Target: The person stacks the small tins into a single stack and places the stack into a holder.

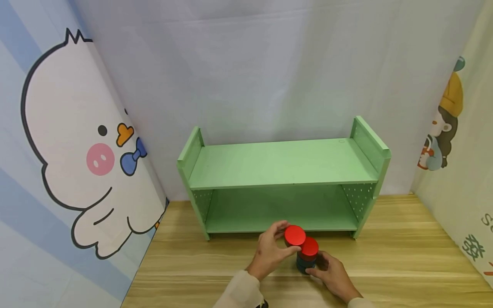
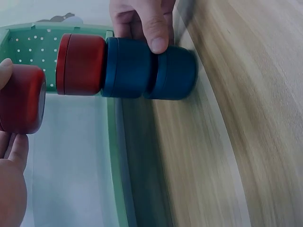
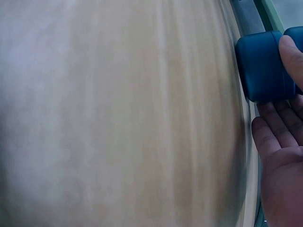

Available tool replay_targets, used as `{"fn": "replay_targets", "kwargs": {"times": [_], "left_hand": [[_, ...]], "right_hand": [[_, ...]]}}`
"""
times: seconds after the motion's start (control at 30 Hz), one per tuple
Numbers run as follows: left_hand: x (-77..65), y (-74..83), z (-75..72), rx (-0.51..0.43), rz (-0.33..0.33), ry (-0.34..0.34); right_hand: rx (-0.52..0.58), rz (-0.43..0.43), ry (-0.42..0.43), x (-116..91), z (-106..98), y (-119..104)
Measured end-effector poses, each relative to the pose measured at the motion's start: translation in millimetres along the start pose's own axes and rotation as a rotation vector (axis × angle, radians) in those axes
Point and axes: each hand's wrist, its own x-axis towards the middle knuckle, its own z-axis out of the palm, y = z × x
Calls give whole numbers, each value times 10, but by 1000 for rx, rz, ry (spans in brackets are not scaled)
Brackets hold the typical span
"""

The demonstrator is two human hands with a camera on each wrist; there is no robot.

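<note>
My left hand (image 1: 268, 252) pinches a small red tin (image 1: 295, 235) between thumb and fingers. The red tin is raised, up and to the left of a stack, apart from it in the left wrist view. Two blue tins, the lower one (image 2: 176, 74) and the upper one (image 2: 128, 67), make up the stack, with another red tin (image 2: 81, 65) on top. My right hand (image 1: 334, 277) grips the stack at its blue part, the thumb on the near side near the seam between the two blue tins. In the right wrist view the lowest blue tin (image 3: 262, 66) is above my fingers.
Behind the hands stands a green two-level shelf (image 1: 283, 164) with perforated side panels. The stack is on the wood-grain table (image 1: 185, 269) in front of it. Curtains with cartoon prints, among them a white duck (image 1: 73, 128), hang around the table.
</note>
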Motion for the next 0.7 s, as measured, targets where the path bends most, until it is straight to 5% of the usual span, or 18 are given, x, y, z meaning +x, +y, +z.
{"fn": "replay_targets", "kwargs": {"times": [0.7], "left_hand": [[56,46,179,-83,-17,-17]], "right_hand": [[7,1,-7,-12,-9,-39]]}}
